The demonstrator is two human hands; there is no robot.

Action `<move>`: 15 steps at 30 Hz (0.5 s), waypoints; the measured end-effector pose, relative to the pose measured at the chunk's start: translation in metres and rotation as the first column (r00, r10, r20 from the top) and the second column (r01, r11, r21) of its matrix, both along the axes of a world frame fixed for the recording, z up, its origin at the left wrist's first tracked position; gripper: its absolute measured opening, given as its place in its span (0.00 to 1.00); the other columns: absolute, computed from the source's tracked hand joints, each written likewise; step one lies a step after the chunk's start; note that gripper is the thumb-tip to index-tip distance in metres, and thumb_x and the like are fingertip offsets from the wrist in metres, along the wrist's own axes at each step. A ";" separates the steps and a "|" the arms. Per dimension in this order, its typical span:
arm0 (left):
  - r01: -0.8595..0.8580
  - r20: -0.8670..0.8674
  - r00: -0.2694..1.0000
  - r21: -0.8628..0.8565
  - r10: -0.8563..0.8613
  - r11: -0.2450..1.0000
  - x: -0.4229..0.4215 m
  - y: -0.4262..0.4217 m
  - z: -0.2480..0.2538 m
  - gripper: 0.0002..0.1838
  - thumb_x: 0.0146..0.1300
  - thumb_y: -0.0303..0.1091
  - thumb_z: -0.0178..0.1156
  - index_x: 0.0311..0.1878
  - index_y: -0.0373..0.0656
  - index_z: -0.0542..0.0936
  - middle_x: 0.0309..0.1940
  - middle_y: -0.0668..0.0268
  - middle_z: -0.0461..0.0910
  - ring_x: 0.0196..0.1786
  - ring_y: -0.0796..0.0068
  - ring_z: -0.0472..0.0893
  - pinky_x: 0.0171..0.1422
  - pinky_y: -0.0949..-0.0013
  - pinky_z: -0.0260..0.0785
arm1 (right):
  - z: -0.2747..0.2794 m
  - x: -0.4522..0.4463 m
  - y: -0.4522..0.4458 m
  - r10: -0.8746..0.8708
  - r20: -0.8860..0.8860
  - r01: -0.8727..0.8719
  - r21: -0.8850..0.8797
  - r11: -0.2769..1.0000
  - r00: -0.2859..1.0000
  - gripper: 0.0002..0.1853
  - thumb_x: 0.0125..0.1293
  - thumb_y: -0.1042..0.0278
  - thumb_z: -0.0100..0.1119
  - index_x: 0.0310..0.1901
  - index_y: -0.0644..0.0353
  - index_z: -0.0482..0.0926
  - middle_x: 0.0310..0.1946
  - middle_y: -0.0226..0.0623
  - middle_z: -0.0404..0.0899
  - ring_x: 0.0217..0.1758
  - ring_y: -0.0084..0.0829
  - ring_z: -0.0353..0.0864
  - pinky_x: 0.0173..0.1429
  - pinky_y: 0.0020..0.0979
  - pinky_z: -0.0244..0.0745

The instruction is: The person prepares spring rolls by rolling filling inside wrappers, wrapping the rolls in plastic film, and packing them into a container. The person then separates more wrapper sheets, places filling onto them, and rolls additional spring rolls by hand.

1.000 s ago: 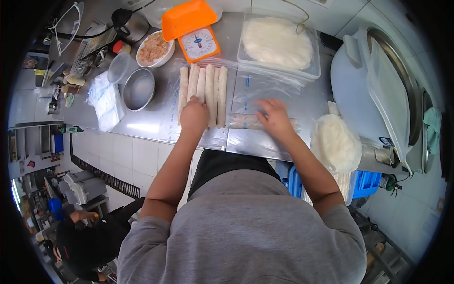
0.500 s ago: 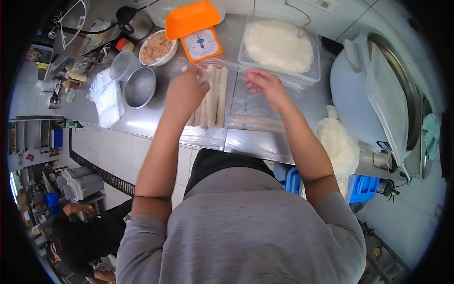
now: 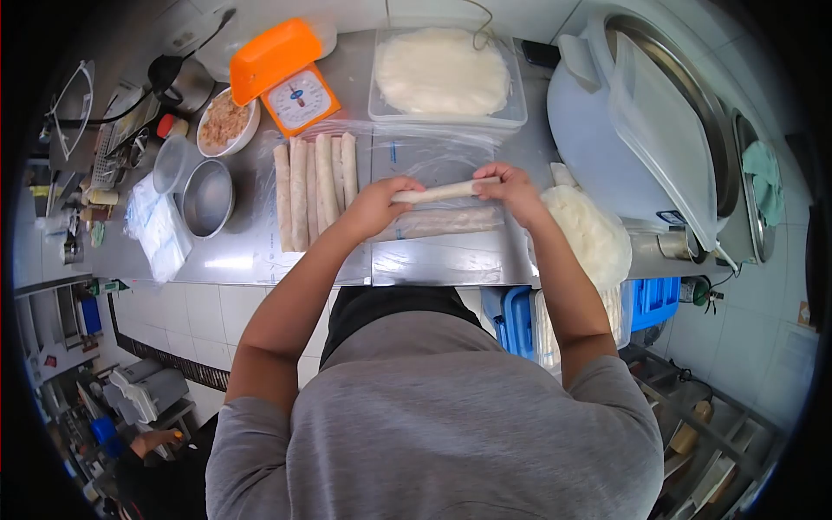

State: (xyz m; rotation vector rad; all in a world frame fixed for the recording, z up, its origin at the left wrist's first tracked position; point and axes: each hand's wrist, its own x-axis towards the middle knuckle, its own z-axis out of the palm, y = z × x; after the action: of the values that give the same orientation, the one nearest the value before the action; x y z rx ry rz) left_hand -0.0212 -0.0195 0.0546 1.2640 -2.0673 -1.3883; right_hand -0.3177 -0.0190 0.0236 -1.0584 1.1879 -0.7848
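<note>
A pale uncooked spring roll is stretched level between my two hands. My left hand pinches its left end, and my right hand grips the right end. Just below it, another roll lies sideways on the counter under clear plastic. The plastic sheet spreads out beneath and beyond my hands. To the left of my left hand, several more spring rolls lie side by side, lengthwise, on plastic.
Behind stand an orange kitchen scale, a bowl of filling and a tub of white wrappers. A metal bowl and plastic bags sit left. At right are a bagged white mass and a large bin.
My left hand has come right from the row of rolls, with a spring roll now held across both hands. My right hand has closed on its other end. The view has shifted right.
</note>
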 end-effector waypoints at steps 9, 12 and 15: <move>-0.109 0.128 0.974 -0.451 0.185 0.886 0.001 -0.030 -0.042 0.15 0.59 0.31 0.64 0.51 0.45 0.82 0.49 0.60 0.80 0.56 0.57 0.75 0.64 0.58 0.65 | -0.020 0.009 -0.015 -0.249 -0.615 -0.261 -0.618 0.741 0.748 0.14 0.55 0.68 0.68 0.45 0.58 0.84 0.46 0.42 0.81 0.52 0.45 0.77 0.59 0.41 0.71; -0.103 0.300 0.899 -0.564 0.320 0.819 -0.013 -0.052 -0.040 0.13 0.58 0.32 0.65 0.48 0.45 0.82 0.48 0.58 0.79 0.56 0.53 0.74 0.61 0.55 0.65 | -0.014 0.024 -0.040 -0.305 -0.672 -0.322 -0.640 0.698 0.675 0.11 0.54 0.68 0.68 0.40 0.57 0.84 0.48 0.42 0.80 0.53 0.48 0.75 0.59 0.40 0.71; 0.015 0.433 0.866 -0.521 0.249 0.854 -0.013 -0.059 -0.026 0.12 0.57 0.33 0.65 0.45 0.44 0.81 0.47 0.57 0.79 0.55 0.52 0.75 0.59 0.53 0.66 | -0.003 0.020 -0.057 0.002 -0.820 -0.484 -0.336 0.808 0.572 0.08 0.53 0.71 0.67 0.36 0.57 0.82 0.51 0.41 0.80 0.57 0.49 0.74 0.61 0.43 0.69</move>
State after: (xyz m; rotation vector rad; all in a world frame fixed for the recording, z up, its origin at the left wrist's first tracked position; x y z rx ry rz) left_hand -0.0338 -0.0789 0.0290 1.5639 -2.3925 -0.4094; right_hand -0.2982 -0.0761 0.0208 -2.1734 1.5286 -0.3782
